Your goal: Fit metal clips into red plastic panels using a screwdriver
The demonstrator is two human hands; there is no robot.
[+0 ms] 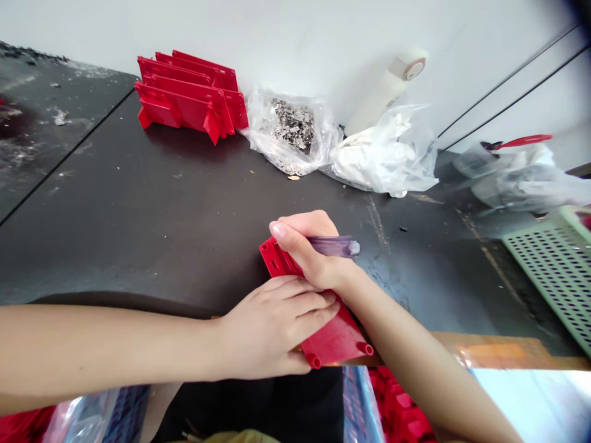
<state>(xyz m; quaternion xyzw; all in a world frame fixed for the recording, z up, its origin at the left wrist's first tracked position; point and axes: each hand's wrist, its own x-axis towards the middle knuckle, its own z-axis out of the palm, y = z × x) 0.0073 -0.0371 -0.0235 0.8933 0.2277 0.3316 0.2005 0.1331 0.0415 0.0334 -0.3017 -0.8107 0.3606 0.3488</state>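
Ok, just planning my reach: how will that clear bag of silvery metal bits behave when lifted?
The thin clear bag looks floppy and will probably sag as you lift it. The silvery metal bits inside seem loose, so they would likely shift, and may feel heavy for the bag's size.

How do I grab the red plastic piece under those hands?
I'd take the red plastic piece by its long side edges, coming from above, because it lies wide and fairly flat on the dark table. The left hand already covers its top, and the right hand is busy with a purple marker. The small round pegs look too tiny to hold.
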